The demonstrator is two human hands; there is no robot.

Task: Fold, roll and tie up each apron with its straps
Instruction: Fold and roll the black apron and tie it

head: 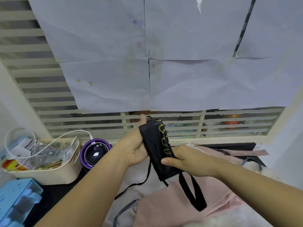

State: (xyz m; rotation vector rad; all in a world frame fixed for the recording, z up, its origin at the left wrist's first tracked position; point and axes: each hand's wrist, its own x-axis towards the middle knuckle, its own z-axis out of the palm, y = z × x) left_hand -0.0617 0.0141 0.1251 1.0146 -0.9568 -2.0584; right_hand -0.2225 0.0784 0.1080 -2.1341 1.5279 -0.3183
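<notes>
A black apron (155,145) with gold lettering is folded into a narrow bundle and held in the air above the table. My left hand (136,148) cups its left side, fingers behind the cloth. My right hand (178,159) grips its lower end, thumb across the front. A thin black strap (144,181) trails down to the left. A wider black loop (193,194) hangs below my right hand. Under them lies a pink apron (218,203) spread flat, with grey-blue straps (124,210).
A cream basket (65,174) of packets and a white cable stands at left, a purple round device (95,153) beside it. A blue box (14,199) sits at the near left. More pink and dotted cloth (218,154) lies at right. A louvred window with taped paper is behind.
</notes>
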